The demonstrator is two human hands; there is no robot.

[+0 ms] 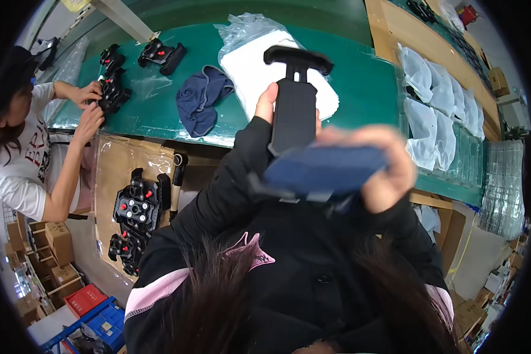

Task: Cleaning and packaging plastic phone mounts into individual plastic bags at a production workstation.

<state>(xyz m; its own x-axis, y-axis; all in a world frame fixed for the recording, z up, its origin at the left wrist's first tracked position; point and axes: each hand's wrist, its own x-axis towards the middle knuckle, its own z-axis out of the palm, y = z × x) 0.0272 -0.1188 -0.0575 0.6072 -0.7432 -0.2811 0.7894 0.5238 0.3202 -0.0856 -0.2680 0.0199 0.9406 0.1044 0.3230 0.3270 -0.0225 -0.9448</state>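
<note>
Two hands meet at chest height above a black jacket. The right hand (pixel 383 171), blurred, has its fingers curled over a dark blue cloth (pixel 324 170) laid across the lower part of a black plastic holder (pixel 294 112). The left hand (pixel 268 103) is mostly hidden behind the holder; only its thumb shows, pressed on the holder's left edge, so the fingers appear wrapped around it. The holder stands upright, its T-shaped top over a white bagged pad (pixel 253 71) on the green table (pixel 348 82). Farther left lies a second blue cloth (pixel 202 99). At far left, a co-worker's hands (pixel 89 106) grip a black device (pixel 113 91).
</note>
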